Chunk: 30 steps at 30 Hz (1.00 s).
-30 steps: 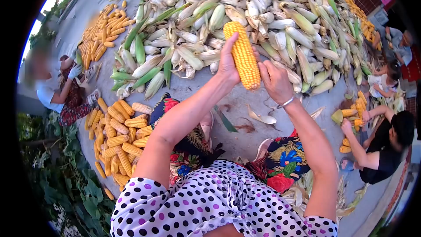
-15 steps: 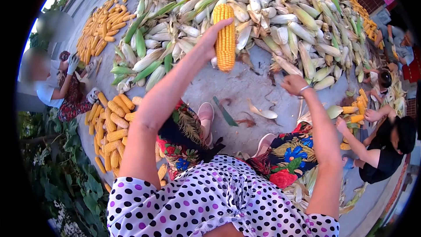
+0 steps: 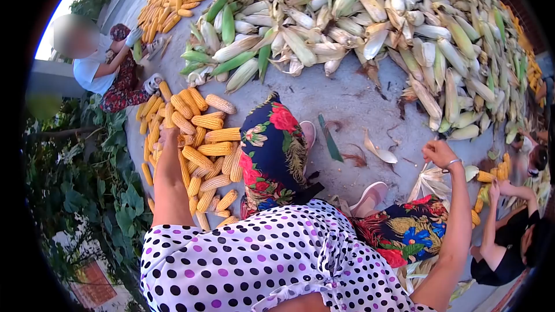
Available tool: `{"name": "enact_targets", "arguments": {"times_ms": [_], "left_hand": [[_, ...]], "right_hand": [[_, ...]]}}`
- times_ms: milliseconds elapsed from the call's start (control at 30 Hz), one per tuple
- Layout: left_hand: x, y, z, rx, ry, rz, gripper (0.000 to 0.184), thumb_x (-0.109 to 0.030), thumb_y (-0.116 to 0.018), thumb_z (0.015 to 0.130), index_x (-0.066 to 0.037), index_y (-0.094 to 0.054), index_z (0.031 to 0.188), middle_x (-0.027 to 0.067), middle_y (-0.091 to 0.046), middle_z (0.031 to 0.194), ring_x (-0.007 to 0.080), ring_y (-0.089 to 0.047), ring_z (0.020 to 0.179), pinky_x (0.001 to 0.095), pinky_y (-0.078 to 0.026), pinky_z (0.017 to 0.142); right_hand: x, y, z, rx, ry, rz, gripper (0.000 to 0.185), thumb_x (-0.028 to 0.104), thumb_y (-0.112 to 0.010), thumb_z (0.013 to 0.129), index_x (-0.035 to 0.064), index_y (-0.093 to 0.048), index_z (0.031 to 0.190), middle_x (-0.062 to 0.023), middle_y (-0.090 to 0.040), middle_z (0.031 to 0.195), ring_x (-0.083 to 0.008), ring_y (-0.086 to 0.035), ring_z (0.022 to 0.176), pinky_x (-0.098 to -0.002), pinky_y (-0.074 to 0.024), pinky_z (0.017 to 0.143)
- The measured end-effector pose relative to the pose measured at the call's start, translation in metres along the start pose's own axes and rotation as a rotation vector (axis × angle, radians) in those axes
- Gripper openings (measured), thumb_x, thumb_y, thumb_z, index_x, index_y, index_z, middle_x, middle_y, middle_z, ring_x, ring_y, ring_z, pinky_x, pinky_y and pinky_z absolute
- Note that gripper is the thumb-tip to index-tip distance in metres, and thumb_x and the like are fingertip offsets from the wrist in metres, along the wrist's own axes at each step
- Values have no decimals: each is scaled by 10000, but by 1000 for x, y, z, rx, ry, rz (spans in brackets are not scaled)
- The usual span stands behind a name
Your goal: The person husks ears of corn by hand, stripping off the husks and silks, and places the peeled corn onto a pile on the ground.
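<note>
Low among the husked cobs (image 3: pixel 216 148), the left hand (image 3: pixel 169 137) is seen at the heap; a cob (image 3: pixel 168 115) is placed just beyond its fingers, but how far they are opened, or whether it is gripped, cannot be told. On the right hand (image 3: pixel 439 153), the fingers are curled nearly closed; whether anything is held is not shown. Below those fingers, pale husks (image 3: pixel 429 182) are spread. Beyond both hands, unhusked ears (image 3: pixel 347 11) are piled, and past the left fingers a gloved co-worker (image 3: pixel 95 75) is seated.
</note>
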<state>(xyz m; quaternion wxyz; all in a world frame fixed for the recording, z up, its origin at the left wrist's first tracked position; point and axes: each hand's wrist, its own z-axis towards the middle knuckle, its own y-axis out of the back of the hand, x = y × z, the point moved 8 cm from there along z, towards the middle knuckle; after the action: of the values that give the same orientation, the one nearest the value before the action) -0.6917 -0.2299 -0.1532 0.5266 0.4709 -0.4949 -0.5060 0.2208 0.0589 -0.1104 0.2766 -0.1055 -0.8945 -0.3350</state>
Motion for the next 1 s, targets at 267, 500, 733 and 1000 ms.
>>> {"name": "enact_targets", "arguments": {"times_ms": [267, 500, 733, 1000], "left_hand": [[-184, -12, -92, 294, -646, -135, 288, -174, -567, 666, 42, -648, 837, 235, -640, 877, 338, -629, 859, 384, -489, 711], [-438, -39, -295, 448, -1439, 8, 448, -311, -608, 713, 70, -589, 948, 258, -612, 955, 375, -591, 903, 414, -466, 803], [-517, -129, -363, 321, -1434, 217, 487, -382, -452, 860, 58, -600, 1005, 228, -618, 1004, 379, -581, 976, 543, -370, 921], [-486, -156, -348, 435, -694, -663, 647, -337, -735, 657, 68, -514, 1111, 202, -590, 1054, 337, -592, 958, 379, -455, 881]], "right_hand": [[12, -14, 23, 64, -13, -80, 244, 200, -558, 849, -43, -576, 832, -92, -625, 682, -148, -628, 614, -275, -490, 574], [26, -10, 36, -21, 76, -93, 259, 206, -595, 822, -48, -599, 871, -183, -649, 752, -272, -654, 709, -344, -502, 646], [30, 5, 36, -16, 32, 9, 263, 186, -576, 848, -53, -580, 959, -186, -645, 819, -238, -641, 764, -321, -498, 686], [26, 21, 45, -80, 63, 42, 304, 213, -573, 850, -63, -568, 980, -196, -642, 841, -251, -646, 790, -322, -499, 703]]}}
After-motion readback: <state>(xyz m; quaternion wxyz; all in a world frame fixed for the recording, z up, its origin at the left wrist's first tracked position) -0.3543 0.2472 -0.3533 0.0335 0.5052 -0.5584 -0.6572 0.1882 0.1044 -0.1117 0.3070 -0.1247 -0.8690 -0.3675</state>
